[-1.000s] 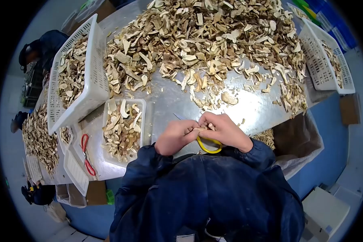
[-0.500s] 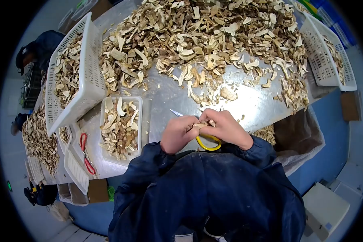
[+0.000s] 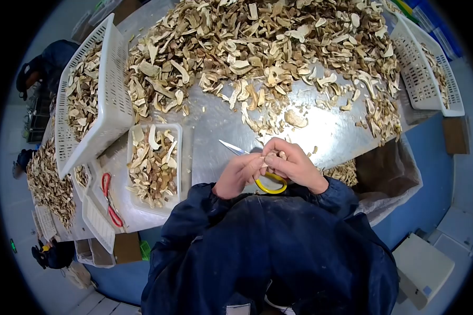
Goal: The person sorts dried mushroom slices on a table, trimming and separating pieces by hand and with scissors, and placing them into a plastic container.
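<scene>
Over the front edge of the counter (image 3: 207, 128), a small dried piece (image 3: 283, 155) is pinched in the curled fingertips of left hand (image 3: 243, 174) and right hand (image 3: 294, 167), seemingly to be steadied; yellow-handled scissors (image 3: 271, 189) are seen beneath, whether gripped cannot be told, perhaps placed for reach

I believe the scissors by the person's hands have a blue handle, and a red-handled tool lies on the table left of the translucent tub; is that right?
Not quite: the head view shows that the handle of the scissors is yellow, not blue. The red-handled tool does lie on the table, left of the translucent tub.
</scene>
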Tool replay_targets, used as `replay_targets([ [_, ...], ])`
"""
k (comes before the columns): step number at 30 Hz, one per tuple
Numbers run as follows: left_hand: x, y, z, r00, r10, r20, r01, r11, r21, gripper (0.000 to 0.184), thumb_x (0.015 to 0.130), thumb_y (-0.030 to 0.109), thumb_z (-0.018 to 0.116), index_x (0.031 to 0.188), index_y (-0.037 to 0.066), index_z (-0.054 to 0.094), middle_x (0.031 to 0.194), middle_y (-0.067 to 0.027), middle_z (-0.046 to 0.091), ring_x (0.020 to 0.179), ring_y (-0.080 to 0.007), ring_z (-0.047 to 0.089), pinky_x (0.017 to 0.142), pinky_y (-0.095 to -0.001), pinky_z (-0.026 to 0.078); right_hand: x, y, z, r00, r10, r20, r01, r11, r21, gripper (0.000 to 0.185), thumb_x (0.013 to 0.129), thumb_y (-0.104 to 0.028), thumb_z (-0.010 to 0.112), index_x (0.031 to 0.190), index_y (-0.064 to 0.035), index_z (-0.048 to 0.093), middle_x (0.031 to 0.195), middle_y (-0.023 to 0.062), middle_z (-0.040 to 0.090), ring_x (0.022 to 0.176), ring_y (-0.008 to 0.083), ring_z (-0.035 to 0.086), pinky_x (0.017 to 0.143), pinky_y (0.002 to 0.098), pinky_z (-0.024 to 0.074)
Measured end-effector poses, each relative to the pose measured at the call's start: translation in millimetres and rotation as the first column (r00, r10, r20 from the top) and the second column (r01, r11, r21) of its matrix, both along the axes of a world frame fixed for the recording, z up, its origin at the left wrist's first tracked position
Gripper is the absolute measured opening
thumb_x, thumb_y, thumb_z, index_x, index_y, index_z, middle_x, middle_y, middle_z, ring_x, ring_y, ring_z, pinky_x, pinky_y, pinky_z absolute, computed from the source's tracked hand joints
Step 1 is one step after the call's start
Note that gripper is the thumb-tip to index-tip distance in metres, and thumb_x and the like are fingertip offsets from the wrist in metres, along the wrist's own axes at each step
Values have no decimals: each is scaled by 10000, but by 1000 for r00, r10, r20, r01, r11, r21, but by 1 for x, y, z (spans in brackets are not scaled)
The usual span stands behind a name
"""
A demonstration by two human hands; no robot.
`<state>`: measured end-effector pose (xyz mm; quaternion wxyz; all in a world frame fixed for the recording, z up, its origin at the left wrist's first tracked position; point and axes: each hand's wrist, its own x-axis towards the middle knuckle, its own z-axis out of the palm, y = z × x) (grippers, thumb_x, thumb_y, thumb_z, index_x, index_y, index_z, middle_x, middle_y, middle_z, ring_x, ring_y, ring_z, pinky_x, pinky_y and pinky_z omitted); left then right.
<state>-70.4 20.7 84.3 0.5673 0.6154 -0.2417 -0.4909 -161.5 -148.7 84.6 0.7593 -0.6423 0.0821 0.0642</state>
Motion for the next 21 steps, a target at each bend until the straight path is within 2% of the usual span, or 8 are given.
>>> replay_targets([
  [6, 0, 1, -12, 975, -34, -219, 41, 999, 29, 307, 969, 283, 411, 805, 46, 516, 626, 48, 391, 541, -34, 328, 485, -193, 261, 0, 0, -8, 997, 23, -73, -14, 993, 120, 84, 897, -129, 523, 915, -48, 529, 669, 6, 556, 515, 30, 432, 457, 196, 311],
  [13, 4, -6, -4, 860, -66, -506, 2, 992, -126, 289, 967, 266, 418, 808, 40, 503, 611, 52, 380, 530, -38, 321, 479, -196, 256, -1, 3, -28, 987, 53, -151, 46, 813, 581, 61, 903, -54, 463, 904, -36, 521, 663, 7, 493, 507, 38, 359, 426, 192, 271],
  [14, 7, -6, -5, 864, -44, -501, -19, 993, -119, 284, 966, 259, 422, 809, 37, 502, 611, 54, 380, 529, -38, 324, 477, -200, 259, -5, -2, -35, 992, -89, -94, 123, 879, 462, 62, 904, -53, 459, 905, -35, 518, 695, 13, 503, 530, 46, 373, 435, 187, 281],
  [15, 10, -7, -5, 918, -35, -394, 0, 996, -87, 275, 964, 248, 430, 827, 21, 505, 607, 39, 383, 522, -47, 335, 475, -209, 271, -12, -9, -50, 978, -206, -15, 198, 916, 350, 63, 904, -51, 456, 906, -35, 516, 727, 19, 512, 554, 54, 388, 444, 182, 291],
  [17, 18, -14, -10, 988, 15, -153, -13, 1000, 15, 261, 961, 224, 446, 863, -10, 510, 601, 9, 389, 508, -65, 358, 470, -229, 295, -10, -21, -61, 948, -295, 116, 224, 883, 413, 62, 902, -53, 457, 918, -36, 515, 803, 30, 533, 628, 80, 440, 481, 181, 335],
  [18, 24, -20, -28, 909, 17, 416, -13, 1000, -13, 252, 920, 198, 518, 978, -47, 521, 634, -50, 487, 549, -117, 455, 511, -278, 382, -6, -27, -54, 939, -338, 60, 261, 817, 514, 61, 899, -60, 467, 924, -37, 517, 833, 38, 543, 662, 97, 472, 508, 190, 366],
  [20, 22, -19, -14, 795, 69, 602, -203, 967, 157, 440, 839, 166, 611, 1220, -9, 476, 737, -167, 616, 675, -284, 611, 601, -363, 459, 3, -38, -36, 881, -451, -144, 435, 652, 621, 59, 896, -78, 490, 927, -40, 524, 879, 58, 562, 714, 131, 529, 561, 211, 424],
  [21, 21, -14, -12, 766, 74, 638, -224, 962, 157, 402, 837, 168, 608, 1187, 1, 505, 744, -178, 616, 698, -315, 608, 611, -379, 462, 9, -42, -35, 853, -490, -176, 489, 637, 595, 65, 897, -88, 497, 927, -39, 527, 892, 67, 567, 745, 141, 541, 592, 224, 441],
])
